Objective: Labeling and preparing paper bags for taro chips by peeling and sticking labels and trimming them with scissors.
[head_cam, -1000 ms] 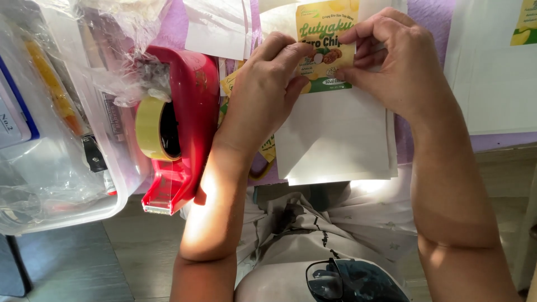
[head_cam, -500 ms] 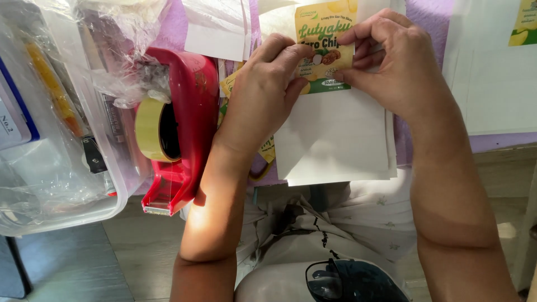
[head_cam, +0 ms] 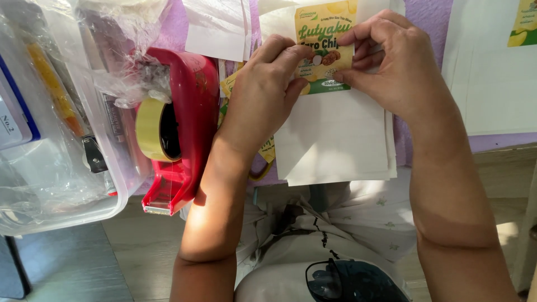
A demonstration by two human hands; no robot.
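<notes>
Clear plastic forms the storage bin (head_cam: 53, 184) at the far left of the hands, with crumpled film and small supplies inside it. Just left of the left hand stands a red tape dispenser (head_cam: 187, 134) carrying a yellowish roll of tape (head_cam: 150, 130), with crinkled plastic wrap (head_cam: 126, 67) lying against its top. The left hand (head_cam: 263, 100) rests palm down, its fingertips pinching the left edge of a yellow and green printed label (head_cam: 321, 39). Under this hand and wrist, further yellow labels (head_cam: 267, 151) partly show. The label sits between the two hands, pressed on the upper end of a white paper pouch (head_cam: 335, 134), which tops a small stack of like pouches reaching from the hands toward the person's body, past the edge of the desk (head_cam: 417, 17) with its purple cover. The right hand (head_cam: 394, 67) closes thumb and fingers narrowly on the label's right edge. To the right of the right hand lies another white pouch (head_cam: 495, 84), bearing a matching label at its top corner. Below both forearms appear the person's pale patterned clothing (head_cam: 369, 218) and a dark rounded object (head_cam: 352, 282).
</notes>
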